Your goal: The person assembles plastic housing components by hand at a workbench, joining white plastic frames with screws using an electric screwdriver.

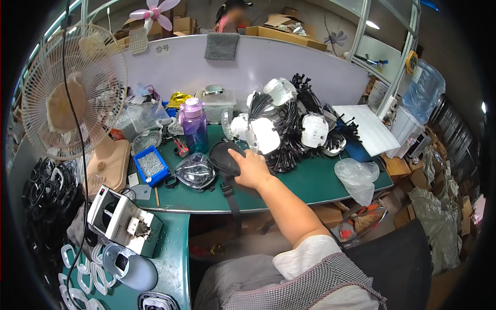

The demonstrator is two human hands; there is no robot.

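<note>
My right hand point(253, 168) reaches across the green bench, its fingers closed on the right edge of a black round mesh-like pouch point(223, 158). A black strap with a buckle point(228, 192) hangs below it over the bench edge. Just left of the pouch lies a clear-fronted mask-like piece point(195, 171) with black trim. Right behind my hand is a heap of white rounded shells point(266, 136) and bundled black straps point(289, 147). My left hand is out of view.
A large fan point(72, 98) stands at the left. A purple bottle point(194, 124), a blue tray of small metal parts point(151, 164) and a white-and-green machine point(124, 219) are nearby. A plastic bag point(356, 178) hangs over the right front edge. A person point(230, 18) is beyond the partition.
</note>
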